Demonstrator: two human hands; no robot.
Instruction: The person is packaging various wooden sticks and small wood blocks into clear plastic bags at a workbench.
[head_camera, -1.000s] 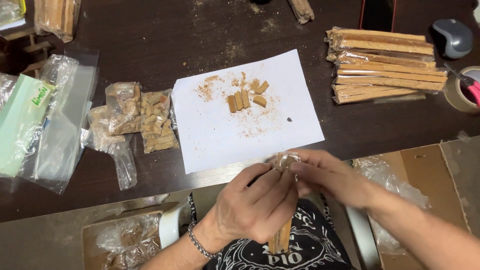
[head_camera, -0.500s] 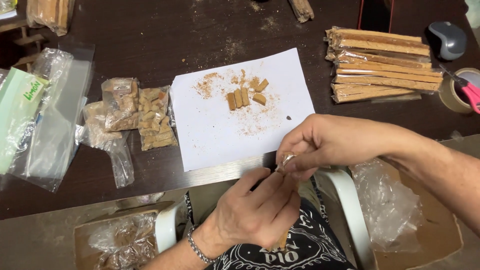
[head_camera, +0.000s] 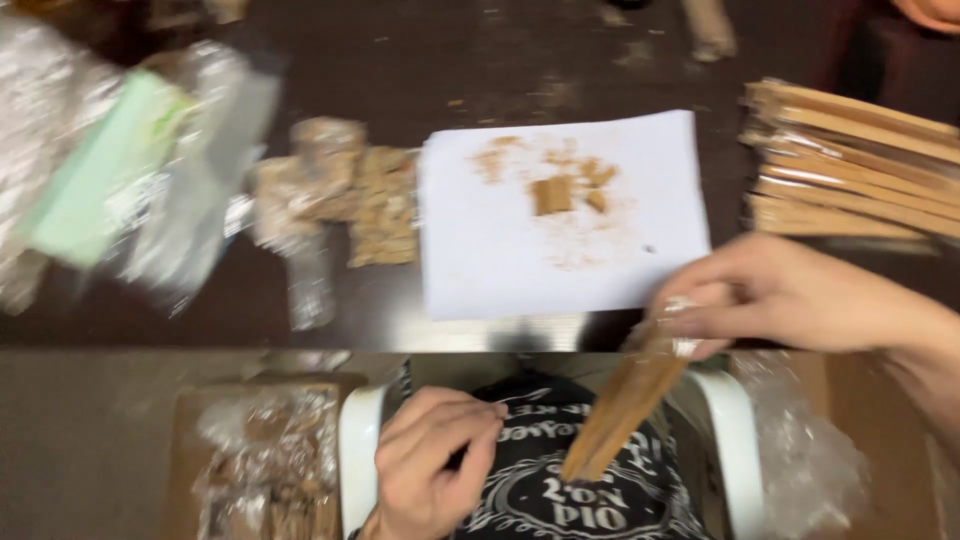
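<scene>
Now | right hand (head_camera: 790, 300): one stick bundle (head_camera: 625, 400) | left hand (head_camera: 435, 465): closed, empty

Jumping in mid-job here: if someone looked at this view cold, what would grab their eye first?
Probably the white paper sheet at the centre of the dark table, strewn with small tan pieces and dust. Next, the right hand just below the sheet's right corner, holding a bundle of tan sticks slanting down toward the lap, while the left hand rests curled below. A stack of long sticks lies at the right edge.
</scene>
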